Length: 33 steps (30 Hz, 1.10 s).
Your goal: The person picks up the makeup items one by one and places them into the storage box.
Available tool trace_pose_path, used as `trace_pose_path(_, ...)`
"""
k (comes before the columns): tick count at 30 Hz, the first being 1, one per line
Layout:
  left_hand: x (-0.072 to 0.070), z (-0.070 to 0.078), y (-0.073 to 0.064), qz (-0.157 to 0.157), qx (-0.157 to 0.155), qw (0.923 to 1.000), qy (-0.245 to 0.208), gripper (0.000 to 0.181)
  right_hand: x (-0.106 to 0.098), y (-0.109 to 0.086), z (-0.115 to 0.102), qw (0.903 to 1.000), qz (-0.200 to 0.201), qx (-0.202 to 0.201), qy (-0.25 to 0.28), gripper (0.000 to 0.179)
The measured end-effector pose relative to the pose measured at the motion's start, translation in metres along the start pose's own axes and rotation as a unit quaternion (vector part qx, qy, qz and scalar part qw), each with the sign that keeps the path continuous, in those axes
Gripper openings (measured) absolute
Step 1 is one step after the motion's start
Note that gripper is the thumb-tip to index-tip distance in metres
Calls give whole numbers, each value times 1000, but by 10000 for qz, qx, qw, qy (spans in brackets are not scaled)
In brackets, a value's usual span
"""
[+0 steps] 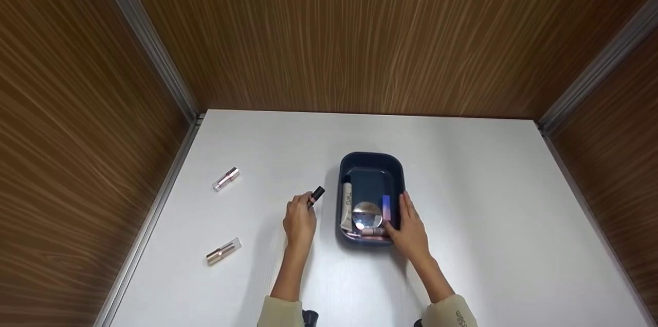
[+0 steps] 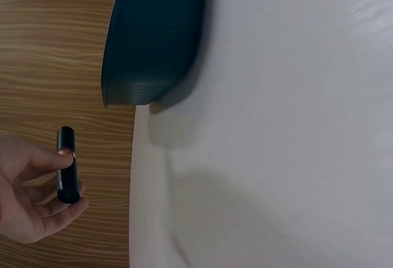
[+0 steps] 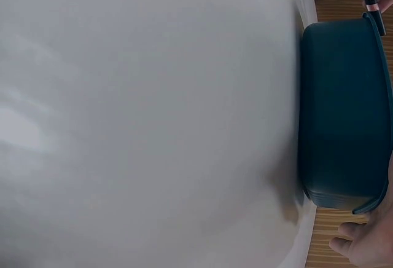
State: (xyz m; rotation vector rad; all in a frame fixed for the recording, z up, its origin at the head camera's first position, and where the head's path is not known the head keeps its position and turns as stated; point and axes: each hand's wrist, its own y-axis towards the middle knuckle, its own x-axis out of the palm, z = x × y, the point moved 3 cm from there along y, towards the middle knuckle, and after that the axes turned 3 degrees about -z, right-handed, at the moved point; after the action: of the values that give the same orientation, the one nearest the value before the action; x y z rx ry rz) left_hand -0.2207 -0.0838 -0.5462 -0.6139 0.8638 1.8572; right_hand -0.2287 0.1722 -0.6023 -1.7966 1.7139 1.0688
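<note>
My right hand (image 1: 409, 234) grips the box (image 1: 369, 178) at its four-o'clock rim, thumb inside; my left hand (image 1: 299, 219) pinches the black lipstick (image 1: 317, 194), outside toward nine; I'd raise it clear of the rim, then cross toward three; beyond, open table (image 1: 478, 173) runs toward twelve until the wall (image 1: 329, 54).

Left hand (image 1: 299, 219): fingers pinch black tube (image 1: 317, 194).
Right hand (image 1: 411, 232): fingers hold dark blue bin (image 1: 371, 178) at right rim.
Bin contents: white tube (image 1: 346, 206), round compact (image 1: 367, 215), left of right fingers.
Pink tube (image 1: 226, 179), gold tube (image 1: 223, 252): left of left fingers.
</note>
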Motion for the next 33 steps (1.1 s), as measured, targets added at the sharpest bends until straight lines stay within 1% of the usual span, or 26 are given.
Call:
trace_pose_path(10,0,6,-2,-154,27,9999,-53,20,0,-1,0,10000,-7,29,63,76)
trace_pose_path(17,1,8,-3,-159,138,9997,-84,25,1,-1,0,9999,-49,89,39,76)
trace_pose_path(22,0,10,-3,-232,78,9997,-79,25,2,-1,1,10000,31,25,50,76)
trace_pose_path(26,0,12,-4,-237,95,9996,-71,25,4,0,1,10000,84,16,52,76)
trace_pose_path(33,2,16,-7,-291,139,9994,-81,27,4,-1,-1,10000,26,21,84,75)
